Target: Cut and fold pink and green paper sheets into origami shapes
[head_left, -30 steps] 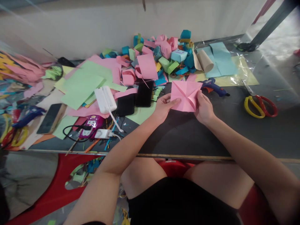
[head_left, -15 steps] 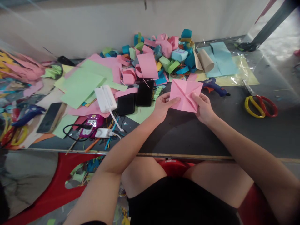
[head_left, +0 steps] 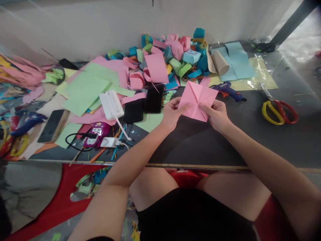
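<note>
A square sheet of pink paper point(head_left: 197, 93) with crossing crease lines is held up above the dark tabletop. My left hand point(head_left: 173, 114) grips its left side, thumb on the front face and fingers curled behind. On the right side, my right hand point(head_left: 216, 113) pinches it the same way, its thumb near the middle of the creases. The fingers behind the sheet are partly hidden. Just beyond the right hand lies a blue glue gun point(head_left: 232, 92).
Scissors point(head_left: 279, 112) with yellow and red handles lie at right. Folded paper pieces point(head_left: 177, 50) are heaped against the wall. Green paper sheets point(head_left: 87, 90), a white power bank point(head_left: 111, 105), phones point(head_left: 153, 98) and a purple power socket point(head_left: 97, 132) spread leftward. A cardboard tube point(head_left: 220, 63) lies behind.
The pink sheet has turned slightly clockwise in my hands. My right thumb has slid left toward the middle of the sheet. Both hands keep their hold.
</note>
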The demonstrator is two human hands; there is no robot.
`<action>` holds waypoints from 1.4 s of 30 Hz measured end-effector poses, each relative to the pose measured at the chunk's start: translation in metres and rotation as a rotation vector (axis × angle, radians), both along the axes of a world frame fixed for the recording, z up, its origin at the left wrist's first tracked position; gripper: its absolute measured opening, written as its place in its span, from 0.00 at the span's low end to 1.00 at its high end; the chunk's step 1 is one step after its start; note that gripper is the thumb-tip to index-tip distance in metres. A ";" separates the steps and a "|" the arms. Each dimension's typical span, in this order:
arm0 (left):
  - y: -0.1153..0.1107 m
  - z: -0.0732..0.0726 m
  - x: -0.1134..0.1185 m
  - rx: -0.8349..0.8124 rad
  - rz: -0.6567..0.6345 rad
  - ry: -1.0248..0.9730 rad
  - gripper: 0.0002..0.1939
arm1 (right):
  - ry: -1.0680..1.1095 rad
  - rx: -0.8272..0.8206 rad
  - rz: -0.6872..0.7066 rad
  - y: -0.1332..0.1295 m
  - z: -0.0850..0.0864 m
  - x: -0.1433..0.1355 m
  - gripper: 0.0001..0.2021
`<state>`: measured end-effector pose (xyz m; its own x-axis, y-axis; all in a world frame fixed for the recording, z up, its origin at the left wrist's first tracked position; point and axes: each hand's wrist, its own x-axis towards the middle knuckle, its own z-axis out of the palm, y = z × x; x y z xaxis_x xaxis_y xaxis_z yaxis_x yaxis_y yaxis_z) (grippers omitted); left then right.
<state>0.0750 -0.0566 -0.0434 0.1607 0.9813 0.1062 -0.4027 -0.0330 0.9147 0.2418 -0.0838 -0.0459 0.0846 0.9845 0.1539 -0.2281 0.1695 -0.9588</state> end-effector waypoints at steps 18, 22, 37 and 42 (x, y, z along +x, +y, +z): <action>0.001 -0.004 0.000 -0.003 0.024 0.048 0.20 | -0.025 -0.029 -0.049 0.000 -0.001 -0.001 0.18; 0.001 -0.005 -0.001 0.003 0.012 0.055 0.21 | -0.023 -0.036 -0.038 -0.003 0.003 -0.002 0.20; -0.002 -0.001 -0.001 0.024 0.049 0.096 0.21 | -0.018 -0.031 -0.030 -0.003 -0.001 0.000 0.16; -0.002 -0.001 -0.001 0.042 0.033 0.086 0.21 | -0.041 -0.013 -0.029 -0.004 -0.001 0.000 0.16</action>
